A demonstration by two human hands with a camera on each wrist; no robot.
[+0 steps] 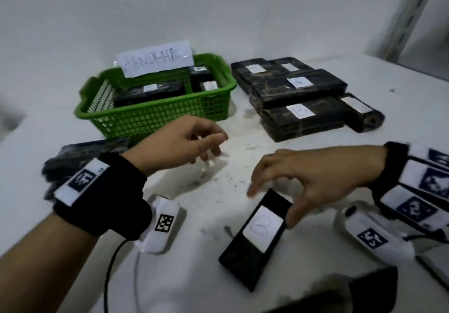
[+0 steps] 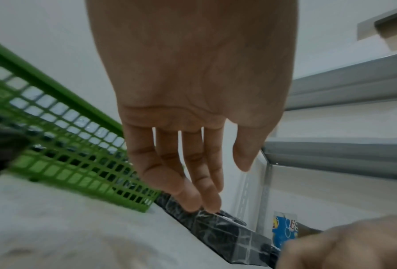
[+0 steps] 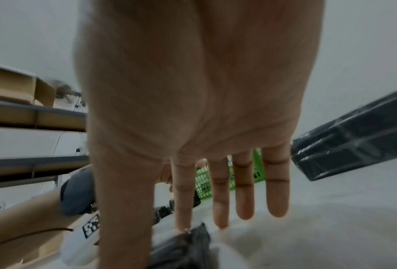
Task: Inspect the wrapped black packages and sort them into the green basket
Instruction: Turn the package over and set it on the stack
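A black wrapped package with a white label lies on the white table near the front edge. My right hand arches over its far end with fingers spread, thumb at its right edge, not gripping; the right wrist view shows straight fingers above the package. My left hand hovers empty in front of the green basket, fingers relaxed. The basket holds several black packages. A stack of labelled black packages sits to its right.
A paper sign stands on the basket's back rim. Another black package lies at the left, partly under my left wrist. A metal shelf upright rises at the back right. A cable and dark cloth lie near the front.
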